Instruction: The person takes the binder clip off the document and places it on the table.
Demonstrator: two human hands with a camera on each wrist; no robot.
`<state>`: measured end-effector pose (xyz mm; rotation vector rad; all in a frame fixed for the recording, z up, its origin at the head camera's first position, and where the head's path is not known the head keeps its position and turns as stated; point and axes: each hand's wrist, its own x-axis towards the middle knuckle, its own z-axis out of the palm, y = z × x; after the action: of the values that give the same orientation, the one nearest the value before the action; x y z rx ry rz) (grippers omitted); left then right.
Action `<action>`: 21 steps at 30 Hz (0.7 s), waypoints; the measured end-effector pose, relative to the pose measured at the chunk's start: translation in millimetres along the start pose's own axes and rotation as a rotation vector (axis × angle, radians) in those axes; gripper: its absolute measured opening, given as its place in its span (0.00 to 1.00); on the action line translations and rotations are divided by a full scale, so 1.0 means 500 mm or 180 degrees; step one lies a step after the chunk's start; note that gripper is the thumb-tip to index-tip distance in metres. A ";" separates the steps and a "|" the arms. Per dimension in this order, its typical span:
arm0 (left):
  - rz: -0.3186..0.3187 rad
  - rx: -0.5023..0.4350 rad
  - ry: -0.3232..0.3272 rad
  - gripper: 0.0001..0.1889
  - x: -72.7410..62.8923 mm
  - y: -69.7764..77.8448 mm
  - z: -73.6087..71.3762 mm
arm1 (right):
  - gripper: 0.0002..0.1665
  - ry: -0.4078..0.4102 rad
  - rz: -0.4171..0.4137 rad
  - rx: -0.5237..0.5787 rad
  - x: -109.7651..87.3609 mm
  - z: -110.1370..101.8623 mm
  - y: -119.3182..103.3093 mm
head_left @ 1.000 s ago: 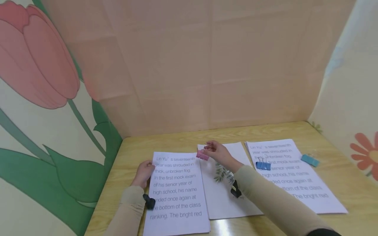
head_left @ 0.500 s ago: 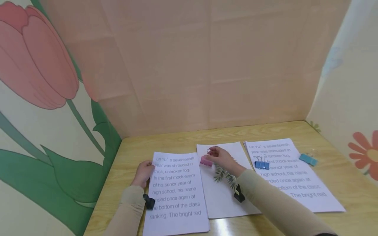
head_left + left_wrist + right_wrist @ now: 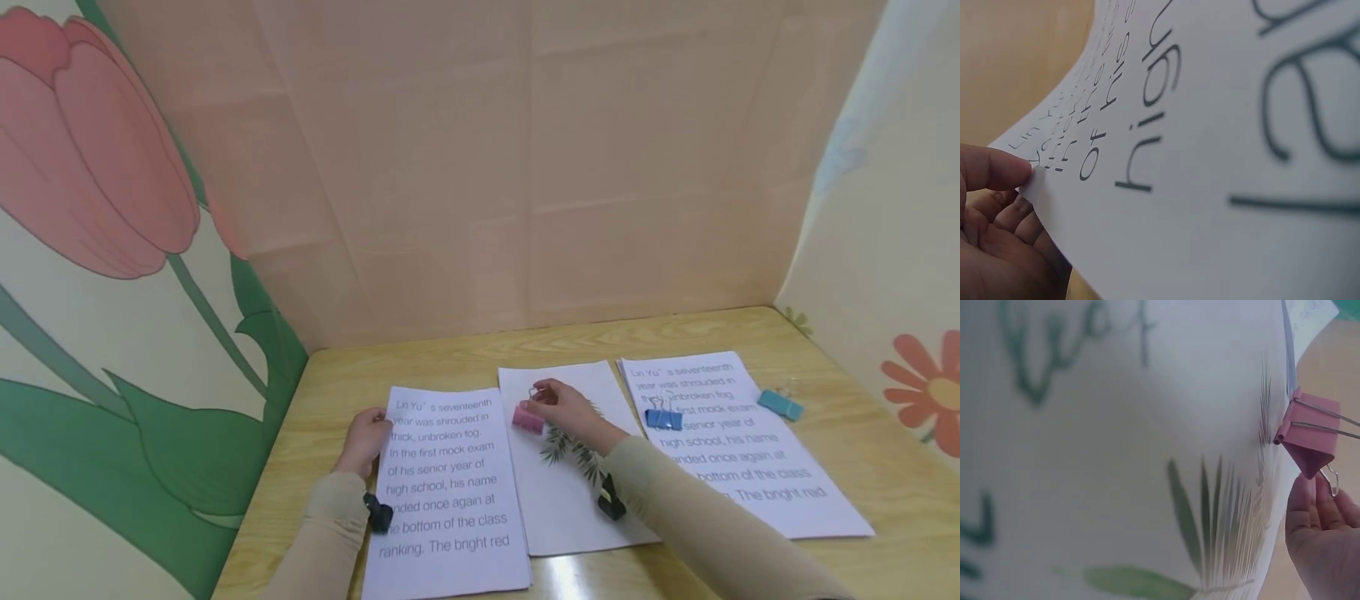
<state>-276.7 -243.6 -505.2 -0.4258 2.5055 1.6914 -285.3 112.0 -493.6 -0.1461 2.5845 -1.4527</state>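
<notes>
My left hand (image 3: pixel 366 440) pinches the upper left edge of a printed sheet stack (image 3: pixel 442 500); in the left wrist view, the thumb lies over the paper's (image 3: pixel 1166 244) bent corner with fingers beneath. My right hand (image 3: pixel 566 410) holds a pink binder clip (image 3: pixel 528 419) by a wire handle, over a white paper stack (image 3: pixel 558 525) with a leaf print. In the right wrist view, the clip (image 3: pixel 1316 431) is beside the fingertips, its other handle pointing away. Whether the clip touches the paper is unclear.
A second printed stack (image 3: pixel 802 467) lies to the right, with a blue binder clip (image 3: pixel 663 419) on it. A teal binder clip (image 3: pixel 780 405) is at its right edge. The wooden table (image 3: pixel 420 367) meets a wall behind, with painted walls on both sides.
My right hand has moved slightly right and toward me with the pink binder clip, away from the gap between the two stacks. My left hand stays on the sheets.
</notes>
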 end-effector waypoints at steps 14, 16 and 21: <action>-0.0044 -0.0007 -0.0030 0.18 0.000 -0.001 0.000 | 0.45 -0.0187 0.0266 -0.0236 -0.003 0.001 0.010; -0.0069 -0.0008 -0.0021 0.18 0.001 -0.001 0.000 | 0.44 -0.0169 0.0302 -0.0258 -0.003 0.002 0.007; -0.0092 0.0005 -0.0012 0.20 0.002 -0.001 0.000 | 0.44 -0.0180 0.0287 -0.0223 -0.004 0.001 0.003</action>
<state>-277.4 -243.9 -506.0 -0.4559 2.4855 1.6784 -283.3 112.8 -495.1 -0.0773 2.5627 -1.3093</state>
